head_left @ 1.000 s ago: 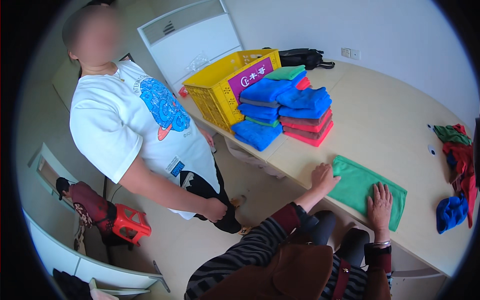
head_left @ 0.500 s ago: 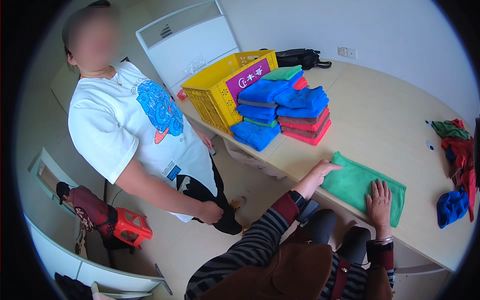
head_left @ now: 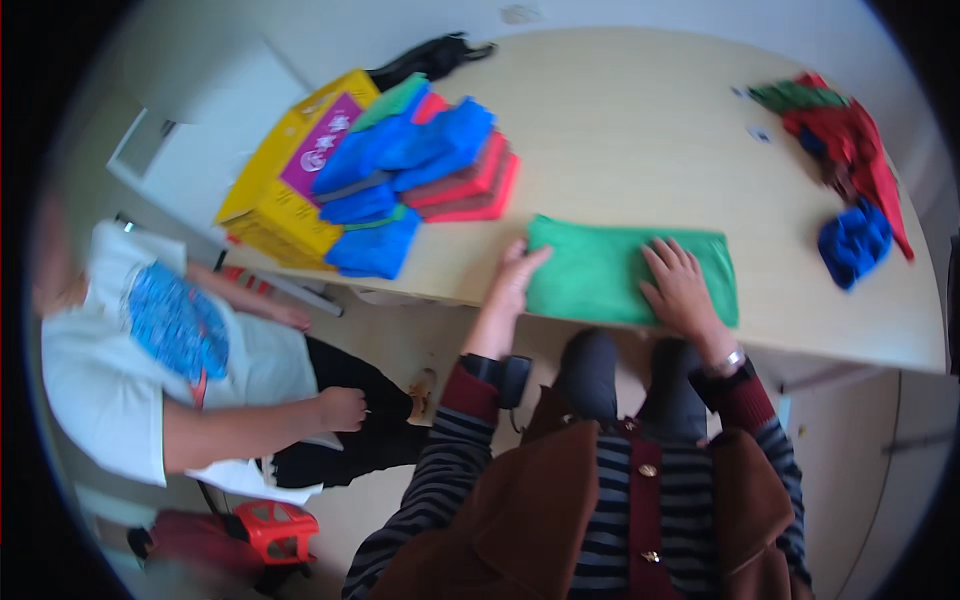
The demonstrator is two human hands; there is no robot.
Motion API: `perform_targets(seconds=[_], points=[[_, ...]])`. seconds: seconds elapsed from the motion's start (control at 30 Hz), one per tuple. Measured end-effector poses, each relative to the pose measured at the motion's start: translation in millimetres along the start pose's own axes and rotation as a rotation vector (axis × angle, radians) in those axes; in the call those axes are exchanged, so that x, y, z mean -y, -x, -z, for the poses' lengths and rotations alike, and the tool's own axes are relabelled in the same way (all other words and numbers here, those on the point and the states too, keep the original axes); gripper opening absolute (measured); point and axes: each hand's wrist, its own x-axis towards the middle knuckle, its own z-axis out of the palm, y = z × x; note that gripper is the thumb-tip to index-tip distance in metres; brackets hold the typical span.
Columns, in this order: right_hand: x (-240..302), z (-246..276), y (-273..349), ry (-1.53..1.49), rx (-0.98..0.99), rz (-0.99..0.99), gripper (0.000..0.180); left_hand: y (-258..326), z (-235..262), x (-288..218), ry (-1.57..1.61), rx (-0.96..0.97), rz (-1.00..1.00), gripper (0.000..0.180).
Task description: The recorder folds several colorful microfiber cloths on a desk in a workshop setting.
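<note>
A green cloth [head_left: 595,275], folded into a flat rectangle, lies along the table's near edge in front of me. At its left end rests my left hand [head_left: 508,283], the thumb over the cloth's edge and apart from the fingers, which lie beside it. My right hand [head_left: 685,290] lies flat on the right part of the cloth, fingers spread. To the left, folded blue cloths [head_left: 440,145] sit in stacks with brown and red cloths [head_left: 470,185] beneath. A folded green cloth [head_left: 395,100] tops the rear stack.
Behind the stacks stands a yellow crate [head_left: 270,190], with a black bag [head_left: 430,60] beyond. Crumpled red cloths [head_left: 850,140] and a bunched blue cloth [head_left: 855,243] lie at the table's right. A person in a white T-shirt [head_left: 130,380] stands at left near a red stool [head_left: 275,530].
My view has swung to the right, so the table and stacks sit further left. Both hands remain on the green cloth. The right hand's fingers now point more to the left.
</note>
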Motion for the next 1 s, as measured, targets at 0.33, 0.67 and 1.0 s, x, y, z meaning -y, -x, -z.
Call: perform_targets(seconds=[0.33,0.67,1.0], points=[[12.7,-35.3,-16.3,0.153,-0.005,-0.084,0.058,9.8,6.3,-19.2,-0.03,0.039,0.061,0.035],[22.1,-36.3,-14.1,0.223,-0.018,-0.089,0.057,17.6,-44.3,-58.1,0.092,0.199,0.012,0.034],[29.4,-16.3,15.0,0.125,-0.098,-0.03,0.042,-24.9,-158.1,-38.3,-0.053,0.316,-0.053,0.021]])
